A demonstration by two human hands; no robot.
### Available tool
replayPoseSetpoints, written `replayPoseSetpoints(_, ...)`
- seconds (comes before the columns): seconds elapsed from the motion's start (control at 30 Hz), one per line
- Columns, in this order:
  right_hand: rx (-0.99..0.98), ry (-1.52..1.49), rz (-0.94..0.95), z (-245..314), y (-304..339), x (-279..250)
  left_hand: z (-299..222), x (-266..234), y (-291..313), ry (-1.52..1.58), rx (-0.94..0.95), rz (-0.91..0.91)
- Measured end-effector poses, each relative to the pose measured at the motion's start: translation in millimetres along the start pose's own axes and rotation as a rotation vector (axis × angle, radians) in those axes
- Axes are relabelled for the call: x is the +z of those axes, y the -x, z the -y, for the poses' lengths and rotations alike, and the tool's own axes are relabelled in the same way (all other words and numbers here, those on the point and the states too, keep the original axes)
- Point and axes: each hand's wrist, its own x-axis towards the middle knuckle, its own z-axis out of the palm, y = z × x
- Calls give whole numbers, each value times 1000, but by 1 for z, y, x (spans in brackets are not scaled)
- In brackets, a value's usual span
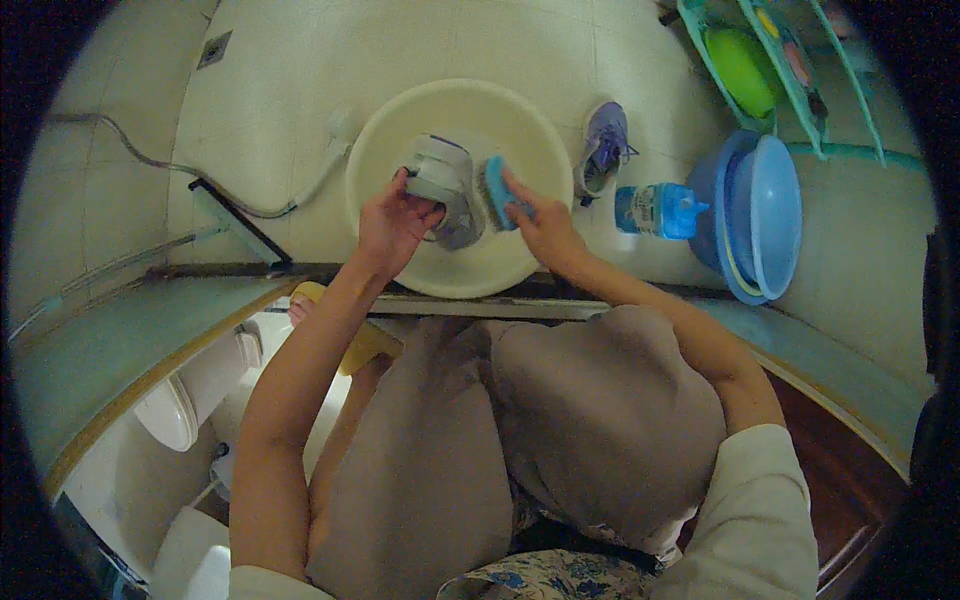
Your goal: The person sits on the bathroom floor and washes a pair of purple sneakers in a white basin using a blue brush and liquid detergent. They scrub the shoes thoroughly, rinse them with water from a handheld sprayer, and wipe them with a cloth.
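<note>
A grey and white sneaker [445,165] is held tilted inside a round cream basin [455,92], with the fingers of my left hand [393,225] closed around its edge. My right hand [548,232] grips a light blue scrub brush [497,190], its bristles toward the sneaker with a narrow gap between them. Just right of the basin, a purple-grey lace-up sneaker [607,145] rests on the tiled floor. A blue bottle [655,210] is beyond it, close to my right forearm.
Blue basins [775,220] lean nested at the right, below a green rack [775,60]. Left of the cream basin are a shower head [341,125] with its hose and a squeegee [245,228]. A raised threshold crosses before my knees; a floor drain [213,50] is far left.
</note>
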Motion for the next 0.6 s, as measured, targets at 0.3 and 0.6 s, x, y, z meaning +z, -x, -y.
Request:
replayPoseSetpoints(0.3, 55, 449, 312, -77, -71, 56, -7, -11, -5, 178, -105, 114)
replayPoseSetpoints(0.6, -243, 161, -95, -15, -53, -1, -14, 2, 0, -19, 83, 23)
